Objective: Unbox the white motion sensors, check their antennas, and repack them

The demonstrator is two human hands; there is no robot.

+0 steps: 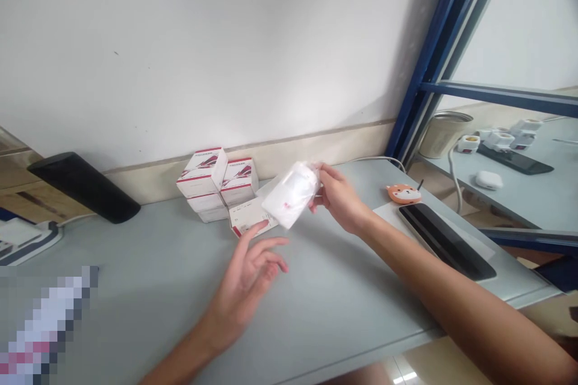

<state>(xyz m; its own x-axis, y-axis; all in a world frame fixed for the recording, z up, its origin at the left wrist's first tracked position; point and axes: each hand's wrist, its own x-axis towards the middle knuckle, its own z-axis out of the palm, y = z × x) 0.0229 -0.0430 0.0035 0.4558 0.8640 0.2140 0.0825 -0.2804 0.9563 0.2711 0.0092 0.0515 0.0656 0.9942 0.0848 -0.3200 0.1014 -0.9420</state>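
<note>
My right hand [339, 200] pinches a clear plastic bag [289, 195] with a white item inside, holding it in the air above the grey table [325, 289]. My left hand [246, 280] hangs open below the bag, with its fingers spread and nothing in them. Its fingertips reach the near corner of a white box with red markings [247, 218], which lies flat on the table. Behind that box stand several similar boxes [201, 172] in stacks against the wall, partly hidden by the bag.
A black tablet [445, 240] lies on a white sheet at the right, beside a small orange fox-shaped object [403, 194]. A long black object [83, 186] lies at the far left. A blue metal frame [433, 54] stands at the table's right end, with a shelf of white items beyond.
</note>
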